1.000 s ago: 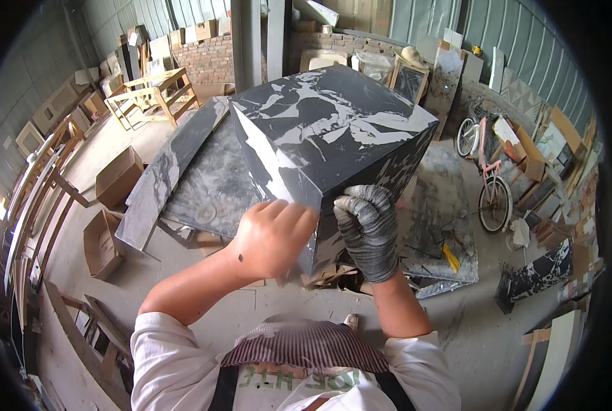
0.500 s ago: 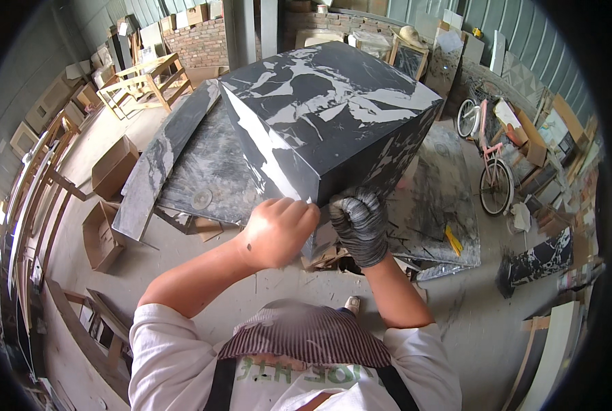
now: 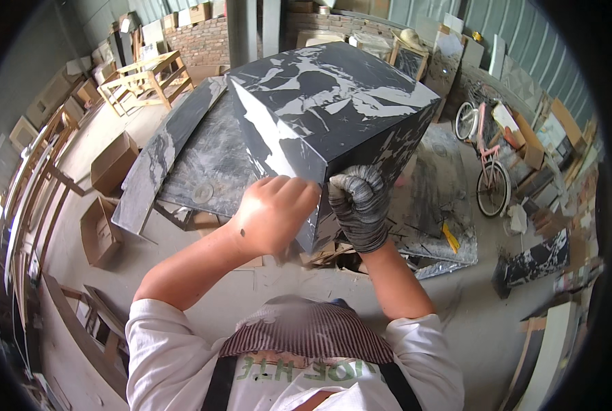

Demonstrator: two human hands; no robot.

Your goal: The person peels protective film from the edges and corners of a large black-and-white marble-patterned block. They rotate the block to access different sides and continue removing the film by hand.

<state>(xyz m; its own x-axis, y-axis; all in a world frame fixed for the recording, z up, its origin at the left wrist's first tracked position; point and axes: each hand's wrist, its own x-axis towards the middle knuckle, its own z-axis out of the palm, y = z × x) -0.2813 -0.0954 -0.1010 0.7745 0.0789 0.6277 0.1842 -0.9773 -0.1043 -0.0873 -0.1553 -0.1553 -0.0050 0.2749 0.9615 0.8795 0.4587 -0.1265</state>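
The black-and-white marble block (image 3: 333,103) stands on a grey slab bench (image 3: 210,164) straight ahead of the person, one vertical corner edge turned toward them. Both hands meet at that near corner, low down. The bare left hand (image 3: 273,214) is just left of the edge, its fingers (image 3: 294,188) curled together against the block's left face; whether they pinch something small there cannot be told. The gloved right hand (image 3: 361,205) is just right of the same edge, fingers (image 3: 361,181) bent and pressed against the right face, touching the stone. The two hands are almost touching each other across the corner, equally near it. The block rises up and away from the hands, its top face tilting toward the far side. A pink bicycle (image 3: 487,161) stands well to the block's right
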